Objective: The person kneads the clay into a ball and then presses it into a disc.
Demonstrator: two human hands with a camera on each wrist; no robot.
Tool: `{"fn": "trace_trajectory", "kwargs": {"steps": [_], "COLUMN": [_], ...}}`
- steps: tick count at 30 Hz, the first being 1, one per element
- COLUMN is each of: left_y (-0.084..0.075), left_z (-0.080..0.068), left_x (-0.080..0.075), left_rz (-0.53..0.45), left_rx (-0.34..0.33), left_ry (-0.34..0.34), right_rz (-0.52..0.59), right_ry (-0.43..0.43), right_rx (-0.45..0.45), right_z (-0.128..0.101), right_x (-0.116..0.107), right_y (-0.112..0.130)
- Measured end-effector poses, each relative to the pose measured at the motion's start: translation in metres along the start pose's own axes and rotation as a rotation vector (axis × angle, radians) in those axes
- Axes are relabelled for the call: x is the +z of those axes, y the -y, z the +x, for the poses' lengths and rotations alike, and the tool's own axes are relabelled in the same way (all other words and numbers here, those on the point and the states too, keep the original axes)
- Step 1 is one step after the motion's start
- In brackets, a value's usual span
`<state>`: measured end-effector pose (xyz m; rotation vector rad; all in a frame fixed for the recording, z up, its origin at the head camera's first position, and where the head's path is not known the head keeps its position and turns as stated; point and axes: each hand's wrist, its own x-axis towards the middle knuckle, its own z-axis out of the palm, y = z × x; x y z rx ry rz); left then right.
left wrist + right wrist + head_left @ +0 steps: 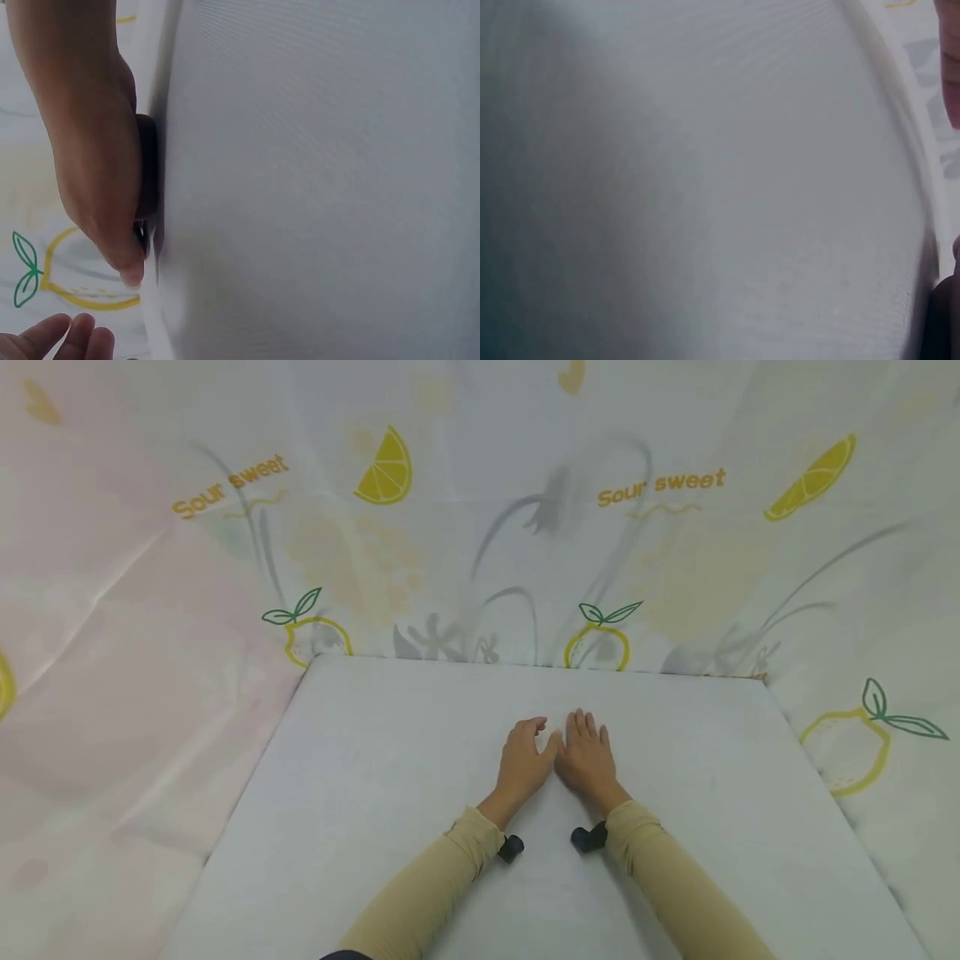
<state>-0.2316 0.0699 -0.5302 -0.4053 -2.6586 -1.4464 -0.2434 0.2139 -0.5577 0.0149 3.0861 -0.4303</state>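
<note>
My left hand [525, 760] is at the middle of the white tabletop, fingers loosely bent and thumb held apart, with nothing visible in it. Close beside it on the right, my right hand [587, 760] lies palm down with its fingers straight and pointing away. In the left wrist view, a dark, flat, rounded object [148, 165] shows under the right palm; the hand hides most of it, and I cannot tell its kind. The fingers [79, 337] of my left hand appear at the lower left there.
The white tabletop [360, 760] stretches around both hands. Behind it hangs a pale cloth [465, 468] printed with lemons and lettering. A small black device [512, 848] sits at the left wrist, another black device [589, 838] at the right.
</note>
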Motion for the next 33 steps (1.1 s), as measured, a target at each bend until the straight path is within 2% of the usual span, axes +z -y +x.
{"fn": "trace_trajectory", "kwargs": {"steps": [9,15,19,23,27,33], "left_y": [-0.004,-0.003,-0.003,-0.003,-0.001,0.005], "left_z": [-0.014,-0.021,-0.030,-0.030,-0.027,-0.030], "left_x": [-0.005,-0.002,-0.003,-0.005,-0.003,-0.006], "left_rz": [0.072,0.115,0.101,0.075,0.071,0.070], "left_rx": [-0.009,0.010,-0.002,-0.026,-0.020,-0.060], "left_ry": [-0.028,-0.002,0.010,0.022,0.024,0.029], "right_rz": [-0.033,-0.019,-0.022,-0.032,-0.036,-0.002], "right_ry": [0.002,-0.003,-0.020,-0.019,0.002,0.046], "right_rx": [-0.001,0.037,0.049,0.059,0.073,0.065], "right_z": [-0.008,-0.020,-0.027,-0.023,-0.015,-0.010], "right_x": [0.002,0.007,0.012,0.013,0.014,0.026], "right_y": [0.005,0.002,0.000,-0.001,-0.003,-0.006]}}
